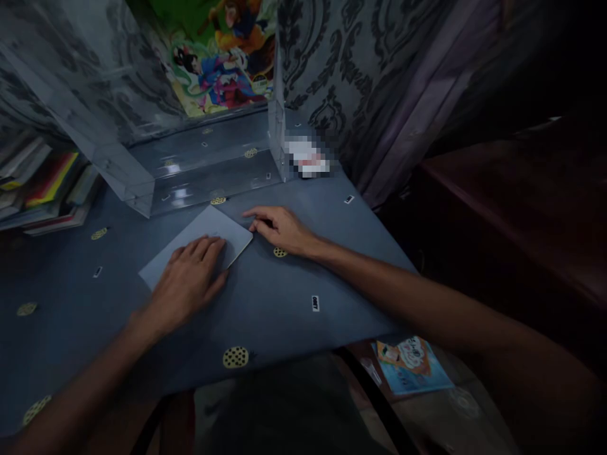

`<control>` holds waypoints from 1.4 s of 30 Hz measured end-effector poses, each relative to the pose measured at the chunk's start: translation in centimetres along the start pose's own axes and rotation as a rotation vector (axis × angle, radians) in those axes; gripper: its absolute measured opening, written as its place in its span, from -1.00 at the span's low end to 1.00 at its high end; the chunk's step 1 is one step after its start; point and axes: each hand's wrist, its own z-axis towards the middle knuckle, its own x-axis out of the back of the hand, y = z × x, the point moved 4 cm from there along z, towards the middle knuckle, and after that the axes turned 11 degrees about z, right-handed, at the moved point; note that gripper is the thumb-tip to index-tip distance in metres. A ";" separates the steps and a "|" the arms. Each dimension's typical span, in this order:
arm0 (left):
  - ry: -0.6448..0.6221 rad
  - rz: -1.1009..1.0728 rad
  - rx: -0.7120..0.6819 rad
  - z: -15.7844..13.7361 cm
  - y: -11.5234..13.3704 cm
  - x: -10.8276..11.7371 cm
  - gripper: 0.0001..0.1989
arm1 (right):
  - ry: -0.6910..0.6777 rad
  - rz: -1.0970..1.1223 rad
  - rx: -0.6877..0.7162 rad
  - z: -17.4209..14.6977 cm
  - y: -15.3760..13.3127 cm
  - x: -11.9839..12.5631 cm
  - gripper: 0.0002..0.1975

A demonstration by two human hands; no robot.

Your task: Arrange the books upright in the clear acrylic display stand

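Observation:
A pale, thin notebook or booklet (pixel 190 235) lies closed and at a slant on the blue-grey table. My left hand (pixel 192 272) rests flat on its near right part, fingers stretched over the surface and thumb by the lower edge. My right hand (pixel 279 229) is at the booklet's right corner with the index finger stretched out beyond the other fingers, which are bent. Nothing shows in its grasp. Whether its fingertips touch the corner I cannot tell. Part of the booklet is hidden beneath my left hand.
A clear plastic shelf (pixel 137 189) stands at the back, a colourful picture (pixel 222 69) behind it. Stacked books (pixel 52 189) are at the left. A blurred-out white object (pixel 308 158) sits right of the shelf. Below the table's front edge lies a blue-and-orange booklet (pixel 412 366).

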 end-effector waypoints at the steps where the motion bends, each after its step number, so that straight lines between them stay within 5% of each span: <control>1: -0.004 0.017 0.025 0.2 0.0 0.3 -0.60 | 0.003 0.008 0.001 0.0 0.0 0.0 -0.63; 7: -0.094 0.179 0.176 2.5 1.5 1.5 -0.67 | 0.036 0.074 0.020 -0.2 0.1 0.0 -0.63; 26: -0.020 0.096 0.151 2.3 1.0 1.6 -0.66 | 0.053 0.123 0.027 -0.3 0.0 0.1 -0.64; 32: -0.103 0.151 0.178 2.5 1.4 1.6 -0.68 | 0.058 0.107 0.050 -0.4 0.1 0.1 -0.66; 42: -0.080 -0.109 0.227 2.4 -1.1 2.4 -0.65 | 0.105 0.149 0.039 -0.4 -0.1 0.4 -0.66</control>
